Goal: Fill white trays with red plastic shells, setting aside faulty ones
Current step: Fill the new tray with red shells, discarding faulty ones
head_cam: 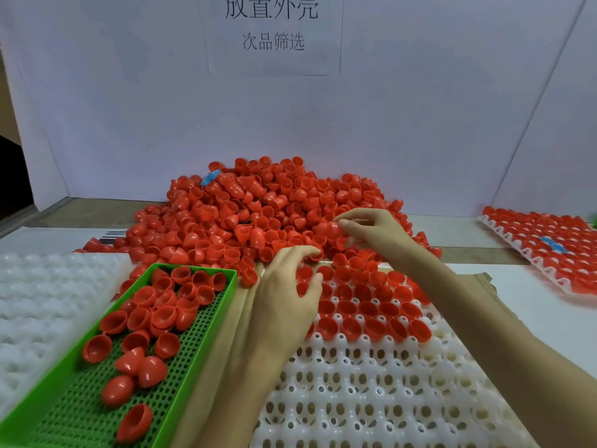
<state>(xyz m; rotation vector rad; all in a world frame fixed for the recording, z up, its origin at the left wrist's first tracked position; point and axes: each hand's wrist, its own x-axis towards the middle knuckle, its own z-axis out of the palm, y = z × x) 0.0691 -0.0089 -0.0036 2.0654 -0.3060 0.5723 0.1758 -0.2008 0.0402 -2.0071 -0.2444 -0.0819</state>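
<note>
A big heap of red plastic shells (258, 215) lies against the back wall. In front of me is a white tray (371, 383) whose far rows hold red shells (368, 308) while the near cells are bare. My left hand (287, 292) hovers over the tray's far left corner, fingers curled and pinching a red shell (315, 253) at its fingertips. My right hand (371, 231) is at the heap's near right edge, holding a red shell (329, 229) between thumb and fingers.
A green perforated basket (181, 367) with several loose red shells sits at the near left. Stacked white trays (42, 302) lie at the far left. A filled white tray (549, 250) rests at the right. A paper sign (271, 30) hangs on the back wall.
</note>
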